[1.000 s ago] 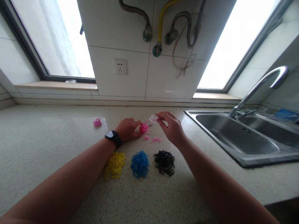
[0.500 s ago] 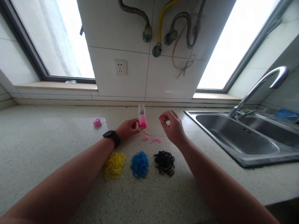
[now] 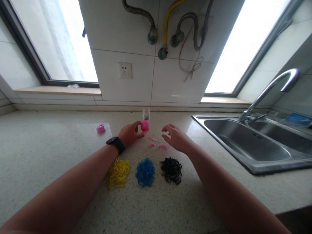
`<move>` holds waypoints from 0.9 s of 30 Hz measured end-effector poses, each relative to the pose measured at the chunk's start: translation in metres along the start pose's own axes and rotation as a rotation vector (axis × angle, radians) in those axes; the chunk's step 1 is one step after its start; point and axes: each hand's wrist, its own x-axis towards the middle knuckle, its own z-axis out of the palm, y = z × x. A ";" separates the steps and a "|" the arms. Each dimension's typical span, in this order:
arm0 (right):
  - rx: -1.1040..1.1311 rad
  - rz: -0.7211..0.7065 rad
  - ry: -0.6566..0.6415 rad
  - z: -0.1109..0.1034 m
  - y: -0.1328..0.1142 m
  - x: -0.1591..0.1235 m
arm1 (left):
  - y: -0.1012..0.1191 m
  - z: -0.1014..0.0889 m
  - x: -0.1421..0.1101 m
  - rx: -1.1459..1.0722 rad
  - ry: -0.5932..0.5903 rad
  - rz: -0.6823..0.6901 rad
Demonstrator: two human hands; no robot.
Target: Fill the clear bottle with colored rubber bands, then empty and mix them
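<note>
A small clear bottle (image 3: 146, 115) with pink rubber bands in its lower part is between the thumb and fingers of my left hand (image 3: 131, 134). My right hand (image 3: 175, 137) is held to the right of the bottle, fingers apart, with nothing visible in it. Between the two hands, several loose pink rubber bands (image 3: 162, 147) lie on the counter. Nearer to me lie a pile of yellow rubber bands (image 3: 119, 172), partly behind my left forearm, a blue pile (image 3: 145, 172) and a black pile (image 3: 171, 170).
A pink cap-like piece (image 3: 100, 128) rests on a clear sheet (image 3: 85, 133) at the left of the counter (image 3: 151, 208). A steel sink (image 3: 246, 146) with a tall faucet (image 3: 270, 87) is set in at the right. The tiled wall (image 3: 122, 91) stands behind.
The bottle in my left hand has shifted slightly left and tilted, so its pink end faces me more. My right hand has lowered and moved left, and its fingers have spread.
</note>
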 end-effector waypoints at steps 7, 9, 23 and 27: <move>-0.033 0.014 -0.212 -0.004 0.003 -0.002 | 0.006 -0.003 -0.001 0.040 0.042 -0.003; -0.004 -0.040 -0.298 -0.008 0.002 -0.004 | 0.007 -0.004 -0.001 0.015 0.010 0.021; 0.097 -0.110 -0.388 0.001 -0.004 0.000 | 0.004 -0.003 -0.002 -0.017 -0.060 0.017; 0.204 -0.032 -0.287 0.009 -0.011 0.003 | 0.006 -0.003 -0.002 -0.018 -0.063 0.014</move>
